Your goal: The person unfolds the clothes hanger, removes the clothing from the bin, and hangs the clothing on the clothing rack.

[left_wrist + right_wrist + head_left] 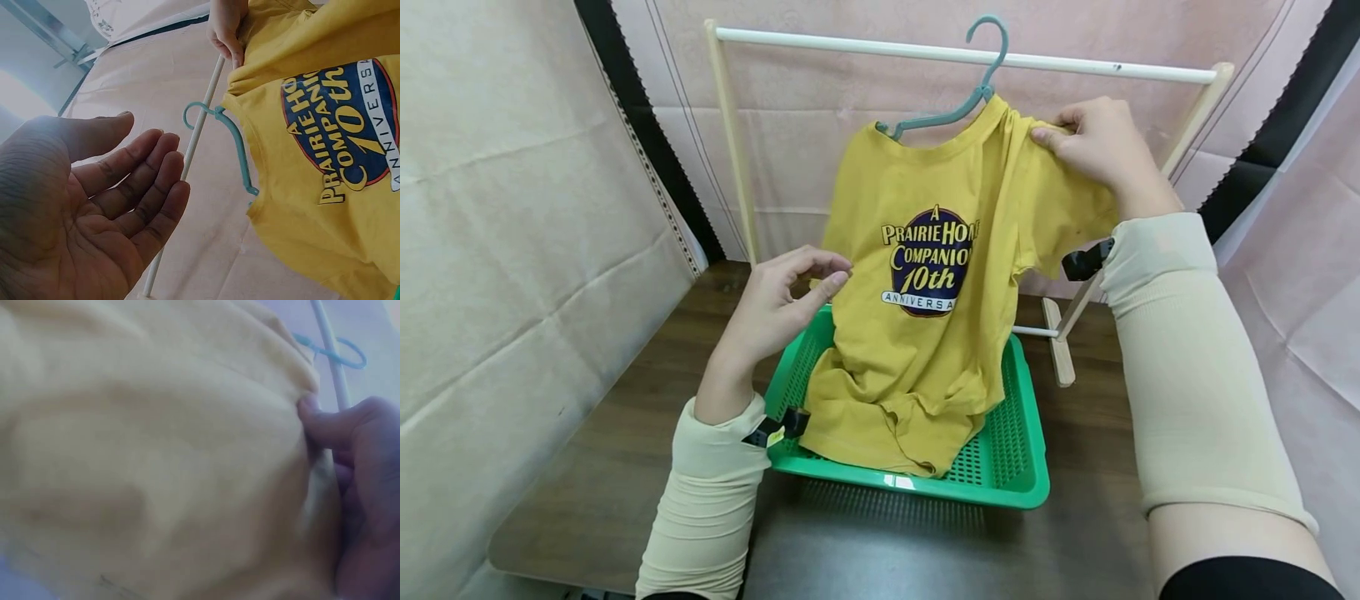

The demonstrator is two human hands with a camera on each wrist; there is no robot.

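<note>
A yellow T-shirt (pixel 865 200) with a dark printed logo hangs at a blue-green hanger (pixel 951 115), whose hook loops over the white rail. The hanger's left arm shows above the neckline; its right part is hidden inside the shirt. At the shoulder by the sleeve on the right, my right hand (pixel 1108 146) pinches the fabric between thumb and fingers. My left hand (pixel 775 304) is in the air left of the shirt, fingers loosely bent and holding nothing; the left wrist view shows its palm bare. The shirt's lower part lies bunched in a green basket (pixel 1026 433).
A rack with a white rail (pixel 850 43) and pale wooden posts (pixel 733 142) stands behind the basket. Its right foot (pixel 1058 346) rests on the dark wooden table (pixel 625 450). Pale fabric walls (pixel 527 208) surround the table on the sides and back.
</note>
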